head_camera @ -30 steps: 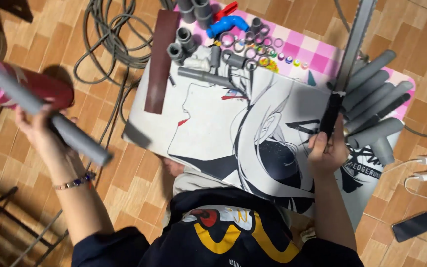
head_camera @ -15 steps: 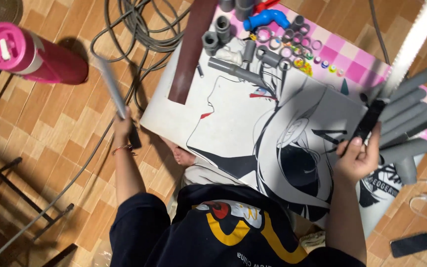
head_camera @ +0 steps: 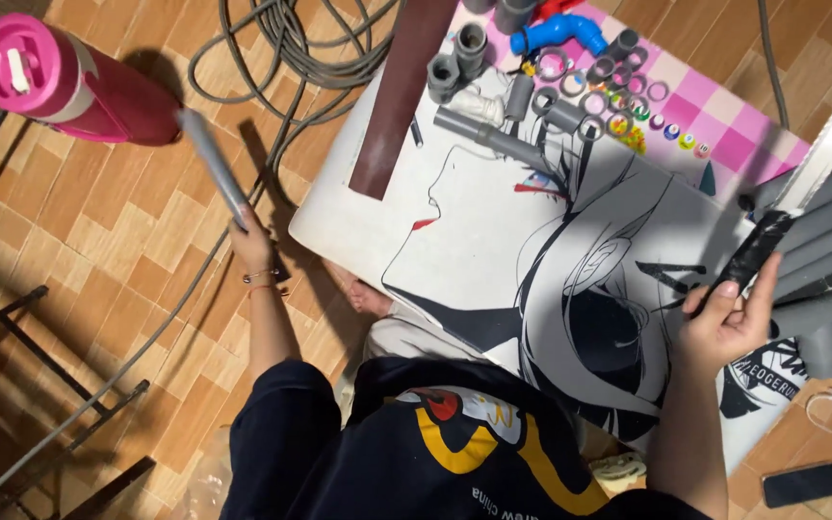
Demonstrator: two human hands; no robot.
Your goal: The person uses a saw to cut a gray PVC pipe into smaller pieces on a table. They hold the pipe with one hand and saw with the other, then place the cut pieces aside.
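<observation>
A person's left hand (head_camera: 250,243) gripped a grey pipe (head_camera: 212,168) over the floor beside the pink bottle (head_camera: 69,81), while the right hand's (head_camera: 724,323) fingers clasped a black saw handle (head_camera: 753,252); a careless swing could topple the bottle.

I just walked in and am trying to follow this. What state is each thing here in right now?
Left hand: closed around a grey pipe.
Grey pipe: lifted off the floor, tilted, blurred.
Right hand: gripping a black handle.
Black handle: held, resting against the grey pipe pieces.
Grey pipe pieces: lying side by side.
Pink bottle: lid on, standing on the floor.
Phone: flat, screen dark.
Grey cable: loosely coiled.
</observation>
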